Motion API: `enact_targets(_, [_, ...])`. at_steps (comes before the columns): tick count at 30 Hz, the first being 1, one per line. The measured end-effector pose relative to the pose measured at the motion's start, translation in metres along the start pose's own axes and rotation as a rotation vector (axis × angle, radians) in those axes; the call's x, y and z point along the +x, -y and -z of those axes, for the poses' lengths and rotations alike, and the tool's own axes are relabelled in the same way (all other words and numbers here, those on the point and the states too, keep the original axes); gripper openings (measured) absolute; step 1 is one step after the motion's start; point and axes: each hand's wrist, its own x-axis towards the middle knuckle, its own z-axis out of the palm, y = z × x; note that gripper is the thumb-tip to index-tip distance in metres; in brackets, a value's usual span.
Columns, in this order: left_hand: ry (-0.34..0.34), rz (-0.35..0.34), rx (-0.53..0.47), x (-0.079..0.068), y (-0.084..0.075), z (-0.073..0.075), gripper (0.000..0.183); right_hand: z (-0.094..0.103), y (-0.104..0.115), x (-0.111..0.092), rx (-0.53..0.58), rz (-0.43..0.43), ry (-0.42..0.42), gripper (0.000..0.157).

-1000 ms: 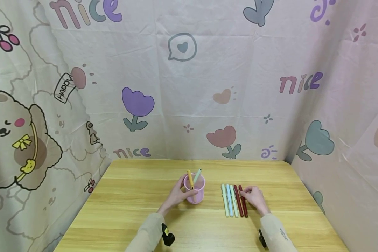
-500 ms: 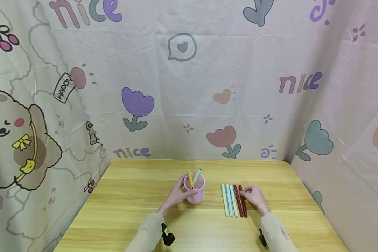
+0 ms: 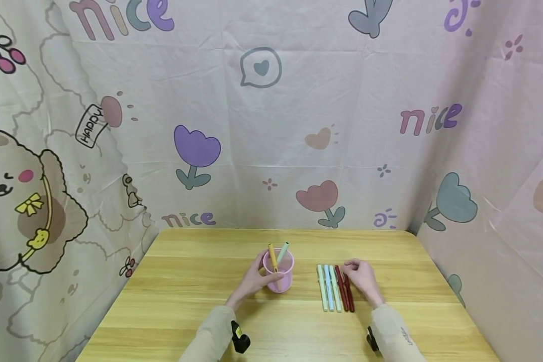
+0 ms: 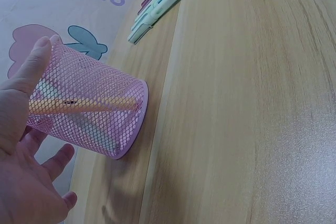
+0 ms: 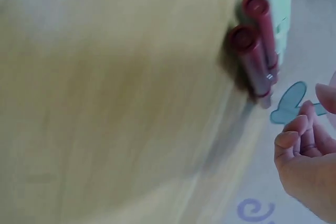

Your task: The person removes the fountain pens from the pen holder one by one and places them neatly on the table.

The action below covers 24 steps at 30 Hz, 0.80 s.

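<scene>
A pink mesh pen cup (image 3: 286, 282) stands upright on the table, with a yellow-orange pen (image 3: 272, 254) and a pale green pen (image 3: 283, 250) leaning inside. My left hand (image 3: 252, 279) holds the cup from its left side, the thumb across its near side. Several capped pens lie side by side to the cup's right: pale green pens (image 3: 322, 291), a light blue pen (image 3: 329, 291) and two dark red pens (image 3: 350, 296). My right hand (image 3: 362, 275) hovers by the far ends of the red pens. Its fingers are loosely bent, with nothing between them in the right wrist view.
The wooden table (image 3: 199, 261) ends at a cloth backdrop (image 3: 253, 125) printed with flowers and words. More printed cloth hangs at the left and right sides. A strip of bare wood separates the cup from the row of pens.
My right hand has shifted from the upper part of the rightmost red pen, away from me and slightly left, off the pen. The left hand and cup look unmoved.
</scene>
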Motion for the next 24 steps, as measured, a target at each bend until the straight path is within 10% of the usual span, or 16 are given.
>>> enact_targets(24, [-0.008, -0.007, 0.003, 0.000, -0.001, 0.000, 0.090, -0.047, 0.060, -0.002, 0.225, 0.213, 0.056, 0.029])
